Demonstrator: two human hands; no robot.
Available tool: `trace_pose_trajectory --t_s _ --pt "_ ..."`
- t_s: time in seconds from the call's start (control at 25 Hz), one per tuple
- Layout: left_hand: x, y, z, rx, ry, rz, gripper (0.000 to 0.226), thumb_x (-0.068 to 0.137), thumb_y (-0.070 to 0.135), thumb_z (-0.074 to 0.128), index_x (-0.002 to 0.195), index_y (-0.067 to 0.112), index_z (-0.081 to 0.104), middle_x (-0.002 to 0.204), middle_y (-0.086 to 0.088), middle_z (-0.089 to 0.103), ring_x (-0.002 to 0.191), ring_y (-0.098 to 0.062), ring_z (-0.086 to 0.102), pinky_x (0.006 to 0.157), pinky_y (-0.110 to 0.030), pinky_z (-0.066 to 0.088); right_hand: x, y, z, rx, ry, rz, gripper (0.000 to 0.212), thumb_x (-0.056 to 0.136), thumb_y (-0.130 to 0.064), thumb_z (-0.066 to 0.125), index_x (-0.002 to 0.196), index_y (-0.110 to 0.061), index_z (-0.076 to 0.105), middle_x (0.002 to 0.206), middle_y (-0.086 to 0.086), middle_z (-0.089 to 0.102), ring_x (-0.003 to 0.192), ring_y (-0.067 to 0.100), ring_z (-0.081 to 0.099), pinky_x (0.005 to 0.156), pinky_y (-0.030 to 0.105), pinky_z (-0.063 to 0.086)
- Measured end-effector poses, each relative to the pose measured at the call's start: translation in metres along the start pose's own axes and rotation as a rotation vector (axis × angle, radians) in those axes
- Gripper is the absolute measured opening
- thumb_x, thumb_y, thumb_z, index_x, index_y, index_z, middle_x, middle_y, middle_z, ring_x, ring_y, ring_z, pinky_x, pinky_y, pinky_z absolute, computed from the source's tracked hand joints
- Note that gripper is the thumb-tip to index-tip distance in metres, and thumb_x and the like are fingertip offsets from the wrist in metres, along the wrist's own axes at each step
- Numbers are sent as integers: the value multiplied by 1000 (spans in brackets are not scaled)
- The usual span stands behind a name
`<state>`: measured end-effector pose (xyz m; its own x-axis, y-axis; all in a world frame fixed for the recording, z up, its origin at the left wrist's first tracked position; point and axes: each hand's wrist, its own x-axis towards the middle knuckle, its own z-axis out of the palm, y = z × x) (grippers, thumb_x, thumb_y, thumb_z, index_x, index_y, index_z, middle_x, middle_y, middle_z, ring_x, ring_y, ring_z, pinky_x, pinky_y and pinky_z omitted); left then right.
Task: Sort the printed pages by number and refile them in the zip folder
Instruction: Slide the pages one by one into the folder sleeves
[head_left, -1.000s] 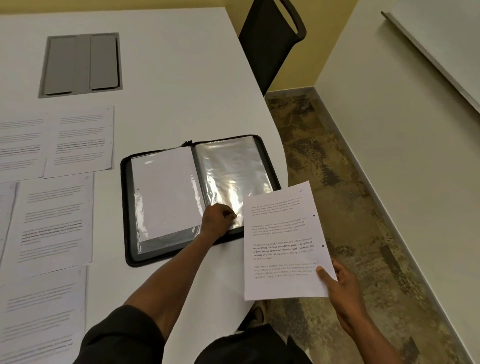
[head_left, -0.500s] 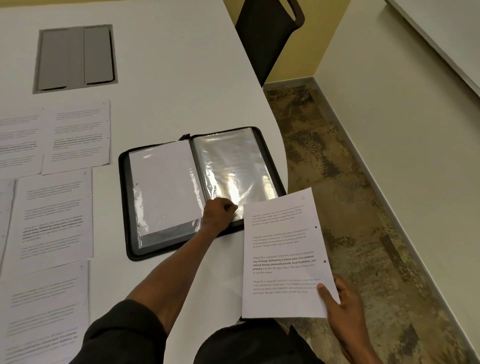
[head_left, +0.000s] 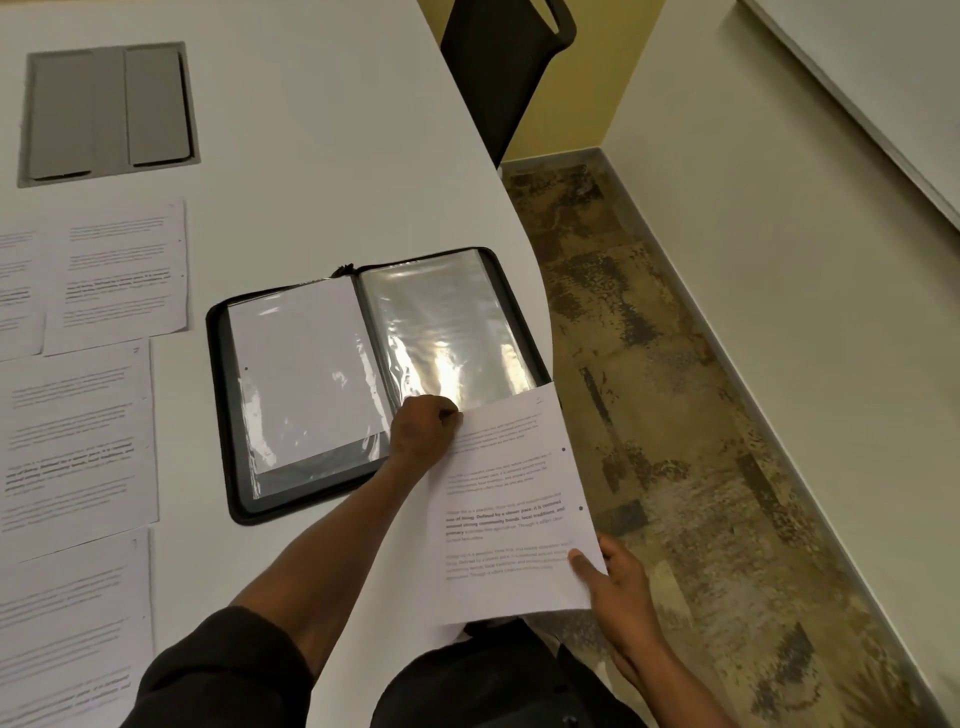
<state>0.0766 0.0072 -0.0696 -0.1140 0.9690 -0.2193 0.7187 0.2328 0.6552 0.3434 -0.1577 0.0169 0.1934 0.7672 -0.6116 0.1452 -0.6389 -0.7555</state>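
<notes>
The left hand (head_left: 423, 428) has its grip curled tight at the near edge of the right-hand clear sleeve (head_left: 441, 338) of the open zip folder (head_left: 291, 387), knuckles up; it seems to pinch the plastic there, though the fingertips are hidden under the hand. The right hand (head_left: 610, 582) holds a printed page (head_left: 511, 512) by its near right corner, thumb flat on the printed face and the other fingers behind. The page's far edge now lies over the folder's near right corner and touches the left hand, whereas half a second ago it hung just off the bench (head_left: 322, 156) edge, apart from both hand and folder. The folder lies open and flat near the curved bench edge, with a blank-faced sheet in its left sleeve (head_left: 301, 364). More printed pages (head_left: 78, 441) lie spread flat on the bench to the left of the folder, unchanged from before.
</notes>
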Motion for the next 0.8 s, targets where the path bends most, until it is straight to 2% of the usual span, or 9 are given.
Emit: trace_pose_trajectory --t_s 0.08,0.2,0.36,0.52,0.68,0.8 --pt "-1 1 2 24 3 24 15 87 28 63 82 24 77 82 7 73 80 -15 64 75 -31 51 4 1 6 76 -46 75 22 96 -3 62 107 -20 69 99 -3 77 91 16 74 71 28 59" --pt "-1 3 4 62 20 53 12 89 27 65 85 23 76 85 5 73 83 -16 64 76 -34 51 10 5 11 137 -80 148 23 95 0 62 111 -15 68 102 3 78 96 22 74 80 36 61" --pt "-1 5 7 107 48 94 11 89 29 67 89 21 73 87 3 70 86 -19 62 76 -34 48 12 9 9 168 -118 187 23 96 1 60 112 -13 68 103 4 78 96 23 74 75 35 61" --pt "0 9 11 154 59 143 13 90 29 66 94 18 72 90 0 70 88 -22 62 77 -35 45 21 11 7 131 -134 188 27 96 -1 62 121 -8 66 107 4 77 99 23 73 83 38 61" --pt "4 16 13 186 82 247 19 88 19 68 106 13 72 100 -5 72 92 -26 67 85 -40 48 18 8 9 138 -162 199 25 95 0 63 118 -9 66 107 5 77 91 22 74 62 28 58" --pt "10 24 16 236 69 321 23 85 9 62 104 12 74 93 -5 74 84 -25 69 81 -39 48 19 6 9 112 -157 206 24 96 -2 63 118 -10 66 105 7 77 81 21 72 49 26 49"
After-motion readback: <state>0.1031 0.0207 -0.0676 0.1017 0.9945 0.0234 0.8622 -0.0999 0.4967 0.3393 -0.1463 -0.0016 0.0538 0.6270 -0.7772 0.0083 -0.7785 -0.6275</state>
